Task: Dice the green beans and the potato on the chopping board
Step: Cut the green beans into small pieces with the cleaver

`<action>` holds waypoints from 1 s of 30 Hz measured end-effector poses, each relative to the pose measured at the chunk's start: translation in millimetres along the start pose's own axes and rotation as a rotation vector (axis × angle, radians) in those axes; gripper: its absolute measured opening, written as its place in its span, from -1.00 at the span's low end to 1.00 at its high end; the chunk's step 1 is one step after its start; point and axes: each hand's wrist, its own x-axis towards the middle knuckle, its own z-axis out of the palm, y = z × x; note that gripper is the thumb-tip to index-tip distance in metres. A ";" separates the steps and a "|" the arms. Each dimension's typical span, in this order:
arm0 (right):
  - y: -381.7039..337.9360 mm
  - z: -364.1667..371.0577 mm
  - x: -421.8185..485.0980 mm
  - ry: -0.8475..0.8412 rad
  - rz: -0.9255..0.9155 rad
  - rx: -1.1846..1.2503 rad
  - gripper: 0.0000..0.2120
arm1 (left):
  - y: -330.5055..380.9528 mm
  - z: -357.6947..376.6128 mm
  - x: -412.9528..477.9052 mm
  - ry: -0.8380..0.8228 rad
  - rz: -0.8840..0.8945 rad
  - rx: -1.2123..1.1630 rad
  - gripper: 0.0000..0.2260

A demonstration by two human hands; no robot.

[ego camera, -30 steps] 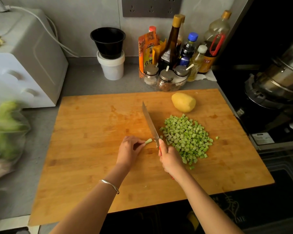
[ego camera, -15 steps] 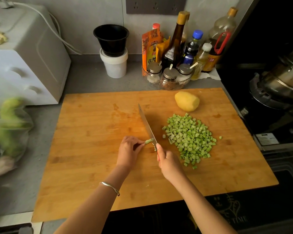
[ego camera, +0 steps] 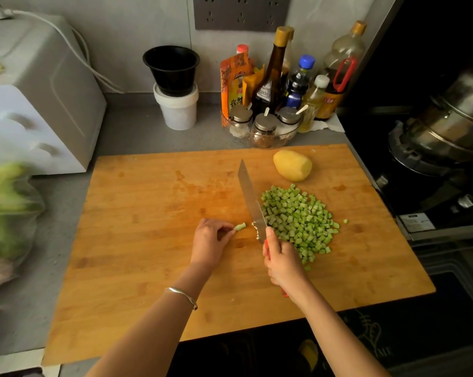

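table (ego camera: 74, 213): flat grey matt surface; it carries the board.
chopping board (ego camera: 148, 240): a wide rectangular slab of glued bamboo strips, honey-coloured, with darker damp patches and faint cut marks. It lies flat on the table with its near edge over the table's front.
diced green beans (ego camera: 298, 221): a loose, rounded heap of short ribbed cylinders, pale green, on the right half of the board. One piece lies apart at the heap's right.
knife (ego camera: 250, 197): a long, narrow steel blade with a dull sheen and a red handle. The tip points away from the person, and the blade stands between the heap and the stub, along the heap's left edge.
right hand (ego camera: 283, 263): fingers wrapped round the red handle, forefinger laid on the heel of the blade.
left hand (ego camera: 209, 243): fingers curled under, knuckles up, fingertips pinching the stub's left end.
potato (ego camera: 292, 165): peeled, smooth, yellow and egg-shaped, at the board's far right, apart from the heap.
bean stub (ego camera: 240, 226): a short pale-green end piece, flat on the board just left of the blade.
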 end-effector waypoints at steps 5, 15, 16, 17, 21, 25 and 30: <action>-4.5 10.5 -4.3 -0.052 0.007 -0.017 -0.43 | -1.3 -0.5 -1.9 0.028 -0.006 -0.019 -0.92; -0.1 13.7 -8.3 -0.072 0.070 -0.042 -0.44 | -0.6 1.5 -0.6 0.037 -0.019 -0.044 -0.95; 1.2 13.9 -9.3 -0.072 0.080 -0.045 -0.44 | 0.0 1.6 -0.4 0.035 -0.025 -0.044 -0.95; 1.8 14.1 -10.6 -0.072 0.091 -0.052 -0.44 | 0.4 1.6 -0.2 0.030 -0.027 -0.046 -0.96; -8.0 16.8 -4.4 -0.082 0.134 -0.022 -0.45 | 0.1 -0.4 0.2 0.026 -0.004 -0.042 -0.97; -19.8 1.7 3.3 -0.095 0.143 0.152 -0.49 | 2.5 0.8 1.3 0.000 0.012 0.018 -0.95; -22.9 -47.6 -0.6 -0.092 0.157 0.349 -0.50 | 17.4 22.5 9.8 -0.047 0.088 0.057 -0.94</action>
